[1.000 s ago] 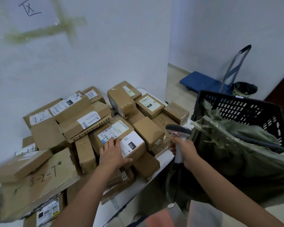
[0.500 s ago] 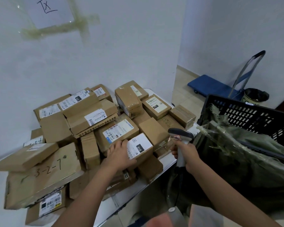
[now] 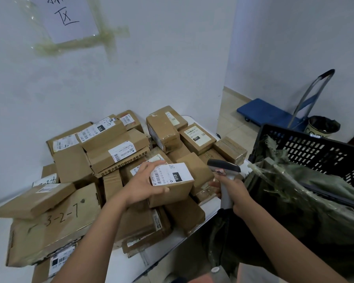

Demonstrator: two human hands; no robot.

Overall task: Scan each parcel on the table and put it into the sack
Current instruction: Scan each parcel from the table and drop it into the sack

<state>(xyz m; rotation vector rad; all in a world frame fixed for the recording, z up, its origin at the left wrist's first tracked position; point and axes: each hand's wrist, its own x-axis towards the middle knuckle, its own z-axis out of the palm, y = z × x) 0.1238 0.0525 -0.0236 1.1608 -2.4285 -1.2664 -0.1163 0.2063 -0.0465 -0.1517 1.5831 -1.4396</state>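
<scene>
A heap of brown cardboard parcels [image 3: 114,152] covers the white table [image 3: 123,266]. My left hand [image 3: 144,181] grips a small box with a white label marked 010 [image 3: 173,185], lifted slightly above the pile with the label facing up. My right hand [image 3: 233,190] holds a grey handheld scanner [image 3: 223,166] by its handle, just right of that box, its head pointing left toward the label. The dark green sack [image 3: 294,201] hangs open at the right, draped in a black crate.
The black plastic crate [image 3: 307,146] holding the sack stands right of the table. Behind it on the tiled floor are a blue folding trolley [image 3: 268,111] and a small bin [image 3: 323,127]. A white wall with a taped paper sign [image 3: 67,17] backs the table.
My left hand has closed on the 010 box and raised it off the pile toward the scanner. The scanner hand stays almost in place. The head camera has tilted up.
</scene>
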